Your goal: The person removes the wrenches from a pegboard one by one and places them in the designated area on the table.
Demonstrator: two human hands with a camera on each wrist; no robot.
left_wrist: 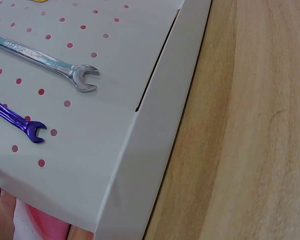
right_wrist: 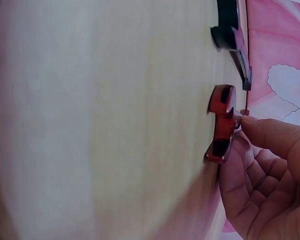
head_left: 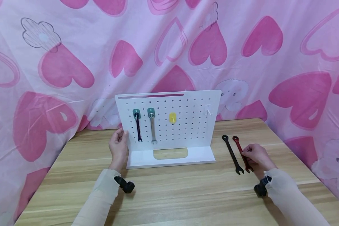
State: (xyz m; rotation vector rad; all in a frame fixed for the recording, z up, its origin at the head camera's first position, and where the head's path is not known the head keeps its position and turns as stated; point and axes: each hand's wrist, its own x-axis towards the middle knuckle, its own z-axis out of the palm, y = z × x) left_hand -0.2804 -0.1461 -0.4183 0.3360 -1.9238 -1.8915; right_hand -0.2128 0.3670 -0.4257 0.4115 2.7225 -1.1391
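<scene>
A white pegboard (head_left: 169, 135) stands upright on its foot. My left hand (head_left: 118, 144) grips its left edge; in the left wrist view only part of that hand (left_wrist: 2, 215) shows. A dark purple wrench (head_left: 138, 127) and a silver wrench (head_left: 153, 128) hang from green hooks, open ends down. To the board's right, my right hand (head_left: 258, 155) pinches a red wrench (head_left: 238, 144) at its shaft, thumb on top. The right wrist view has the wrench's open end (right_wrist: 222, 125) close to the tabletop. Beside it lies a black wrench (head_left: 232, 153).
A yellow hook (head_left: 172, 118) and a clear hook (head_left: 208, 110) on the board carry nothing. The wooden table (head_left: 186, 194) reaches back to a pink heart-patterned cloth (head_left: 169, 40) behind the pegboard.
</scene>
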